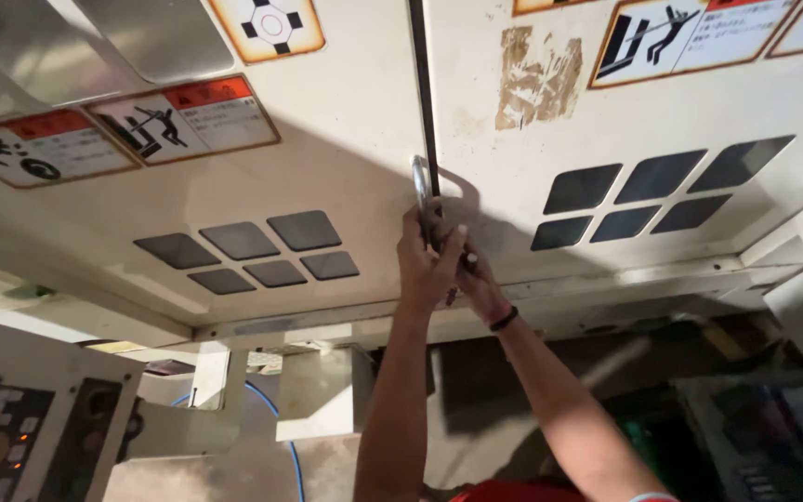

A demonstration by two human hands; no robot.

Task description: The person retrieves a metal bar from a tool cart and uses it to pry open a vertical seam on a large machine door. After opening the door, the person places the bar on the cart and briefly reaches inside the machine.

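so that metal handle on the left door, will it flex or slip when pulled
The metal handle looks like a rigid steel loop, so it probably won't flex. Its shiny surface may be a bit slick. The left hand wraps it, the right hand beside.

A single head-worn camera, tilted sharply upward, looks along the person's two raised arms to a pair of cream machine doors [346, 167] that fill the upper frame at close range. The metal handles [423, 191] at the dark seam between the doors sit near centre, where both hands [443, 265] meet. A control panel [11, 437] edges in at lower left; no second view shares the scene.
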